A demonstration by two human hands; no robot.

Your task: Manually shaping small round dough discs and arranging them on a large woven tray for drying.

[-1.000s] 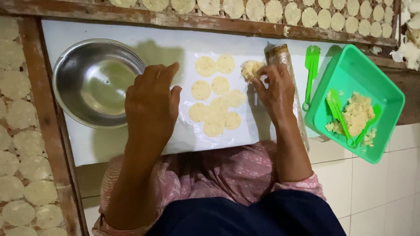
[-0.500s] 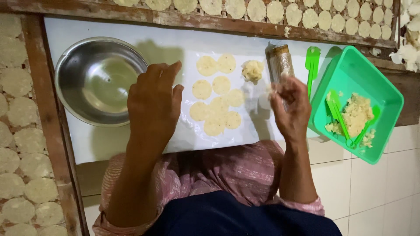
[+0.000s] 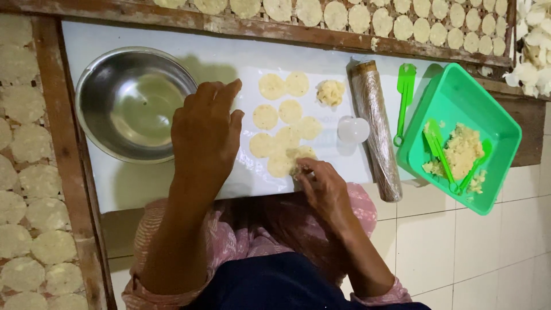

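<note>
A: Right hand (image 3: 324, 186) is pinching the near edge of a dough disc (image 3: 298, 155) on the sheet (image 3: 344, 161). Thin, soft, tearing easily.

B: Left hand (image 3: 205, 135)?

A: Lying flat and empty, pinning the sheet beside the bowl (image 3: 129, 103). Peel from the rim.

- The left hand (image 3: 205, 135) covers the left part of the plastic sheet (image 3: 338, 163).
- The right hand (image 3: 326, 188) hides the near edge of one dough disc (image 3: 298, 154); its fingertips cannot be made out.
- The drying rack (image 3: 34, 189) runs off the left edge.
- The white pieces (image 3: 535, 40) at the top right are cropped.
</note>
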